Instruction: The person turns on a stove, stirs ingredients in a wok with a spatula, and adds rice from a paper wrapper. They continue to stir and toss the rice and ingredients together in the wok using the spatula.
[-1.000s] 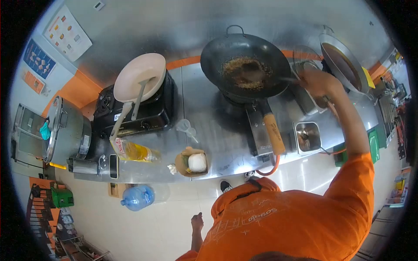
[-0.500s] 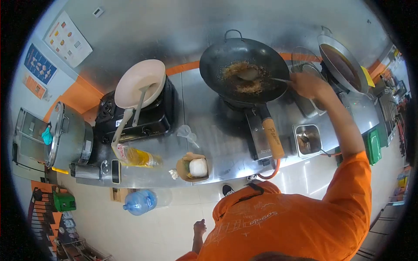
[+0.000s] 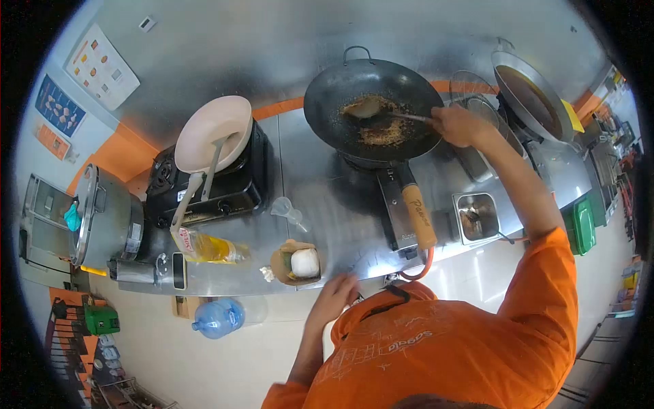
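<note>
My right hand (image 3: 463,126) is closed round the handle of a metal ladle (image 3: 409,117). The ladle's bowl rests in brown, crumbly food (image 3: 385,135) inside a black wok (image 3: 327,88). The wok sits on a burner, and its wooden handle (image 3: 419,217) points towards me. At the counter's front edge is my left hand (image 3: 335,298), its fingers stretched out and holding nothing. Just left of that hand stands a small cardboard box (image 3: 283,264) with a white rounded item (image 3: 304,262) in it.
A pale frying pan (image 3: 204,126) with a grey spatula (image 3: 214,167) is on the left stove. An oil bottle (image 3: 214,247), plastic cup (image 3: 281,206) and phone (image 3: 179,270) lie nearby. To the right are a metal container (image 3: 477,218) and a large pan of dark liquid (image 3: 528,92).
My left hand has risen from low beside my body to the counter's edge, its fingers opening. My right hand has shifted the ladle left and slightly up within the wok.
</note>
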Tool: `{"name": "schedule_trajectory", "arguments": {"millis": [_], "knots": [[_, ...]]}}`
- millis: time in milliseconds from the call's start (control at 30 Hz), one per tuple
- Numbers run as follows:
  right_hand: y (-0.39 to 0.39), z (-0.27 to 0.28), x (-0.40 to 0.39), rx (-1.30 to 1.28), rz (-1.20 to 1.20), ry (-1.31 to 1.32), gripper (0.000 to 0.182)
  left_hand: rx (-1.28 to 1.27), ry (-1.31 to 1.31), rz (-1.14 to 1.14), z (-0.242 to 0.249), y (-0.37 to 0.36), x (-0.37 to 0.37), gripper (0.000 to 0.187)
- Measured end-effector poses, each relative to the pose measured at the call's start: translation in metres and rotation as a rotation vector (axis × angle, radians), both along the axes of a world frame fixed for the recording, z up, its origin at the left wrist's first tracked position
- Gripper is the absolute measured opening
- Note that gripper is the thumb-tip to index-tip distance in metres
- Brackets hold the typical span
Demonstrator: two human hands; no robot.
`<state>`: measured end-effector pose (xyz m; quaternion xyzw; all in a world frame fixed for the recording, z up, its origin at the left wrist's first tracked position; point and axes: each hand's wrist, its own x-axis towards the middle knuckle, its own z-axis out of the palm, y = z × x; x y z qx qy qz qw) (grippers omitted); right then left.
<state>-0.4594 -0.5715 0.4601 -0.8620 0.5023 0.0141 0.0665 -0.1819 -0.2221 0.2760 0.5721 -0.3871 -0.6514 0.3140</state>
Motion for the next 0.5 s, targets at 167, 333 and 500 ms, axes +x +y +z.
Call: {"name": "schedule_trajectory", "arguments": {"millis": [167,333,500], "knots": [[0.018,0.048,-0.019,-0.009,0.076,0.195,0.033,0.047,0.409,0.116,0.068,-0.097,-0.083,0.047],[-0.007,0.023,-0.013,-0.068,0.039,0.067,0.028,0.062,0.833,0.294,0.068,-0.135,-0.144,0.035],[0.007,0.047,-0.039,0.107,0.176,0.261,0.029,0.124,0.968,0.397,0.067,-0.142,-0.153,0.024]]}}
